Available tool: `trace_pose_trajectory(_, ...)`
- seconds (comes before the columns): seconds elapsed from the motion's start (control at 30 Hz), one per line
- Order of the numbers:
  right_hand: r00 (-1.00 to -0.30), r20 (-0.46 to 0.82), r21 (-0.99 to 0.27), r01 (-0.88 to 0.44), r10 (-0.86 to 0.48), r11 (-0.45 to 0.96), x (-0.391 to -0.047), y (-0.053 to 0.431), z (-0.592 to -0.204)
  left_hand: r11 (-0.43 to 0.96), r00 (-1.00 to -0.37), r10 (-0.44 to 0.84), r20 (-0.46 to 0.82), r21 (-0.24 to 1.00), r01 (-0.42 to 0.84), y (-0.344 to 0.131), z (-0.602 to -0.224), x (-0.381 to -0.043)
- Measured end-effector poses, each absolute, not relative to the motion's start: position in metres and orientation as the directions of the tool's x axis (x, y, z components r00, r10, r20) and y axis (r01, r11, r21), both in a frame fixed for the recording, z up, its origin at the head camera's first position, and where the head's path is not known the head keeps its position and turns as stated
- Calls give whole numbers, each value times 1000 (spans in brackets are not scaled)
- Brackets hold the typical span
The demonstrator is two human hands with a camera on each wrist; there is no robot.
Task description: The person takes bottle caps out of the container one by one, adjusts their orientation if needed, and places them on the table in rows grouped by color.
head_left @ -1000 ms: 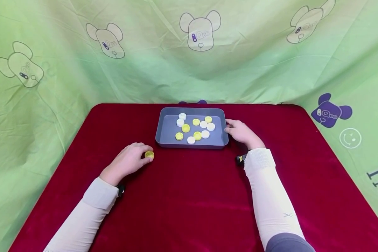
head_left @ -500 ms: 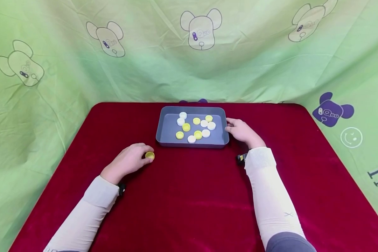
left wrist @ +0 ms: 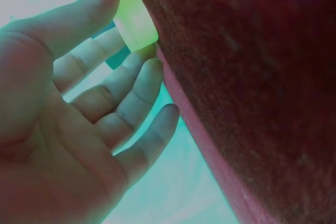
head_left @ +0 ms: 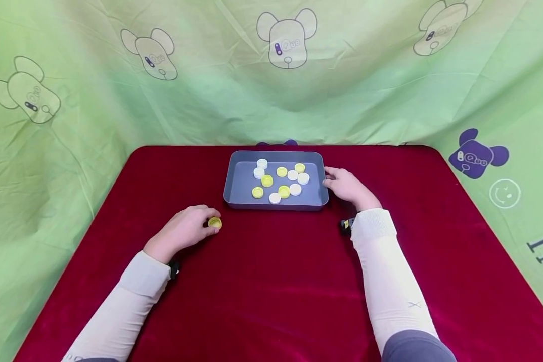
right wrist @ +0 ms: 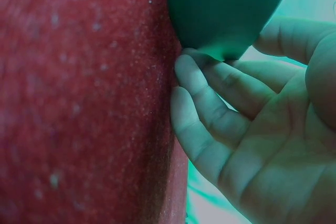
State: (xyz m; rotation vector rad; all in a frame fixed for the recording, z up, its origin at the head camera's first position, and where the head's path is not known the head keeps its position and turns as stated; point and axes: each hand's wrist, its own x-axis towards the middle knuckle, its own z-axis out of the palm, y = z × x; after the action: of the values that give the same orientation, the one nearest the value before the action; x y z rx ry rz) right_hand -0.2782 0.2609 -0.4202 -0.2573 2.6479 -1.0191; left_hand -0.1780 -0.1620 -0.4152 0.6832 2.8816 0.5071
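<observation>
On the left of the red cloth, my left hand (head_left: 185,229) pinches a yellow bottle cap (head_left: 214,222) between thumb and fingertips. The left wrist view shows the cap (left wrist: 136,22) on its edge-side, right at the cloth, with the other fingers loosely spread. A shallow grey tray (head_left: 244,198) stands at the far middle, holding several yellow and white bottle caps, among them a white cap (head_left: 275,198) and a yellow cap (head_left: 257,192). My right hand (head_left: 346,186) rests its fingertips and thumb against the tray's right end, fingers nearly straight along the wall (right wrist: 226,14).
Red cloth (head_left: 271,281) covers the table, whose back corners are rounded. A green printed curtain (head_left: 217,90) hangs close behind the table and along both sides.
</observation>
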Motion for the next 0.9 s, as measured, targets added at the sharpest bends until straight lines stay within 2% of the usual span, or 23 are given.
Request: trace_pose_trajectory(0.9, -941, -216, -689, -43, -262, 723, -278, 261, -419, 839, -884, 468, -22, 325, 436, -161, -398, -190)
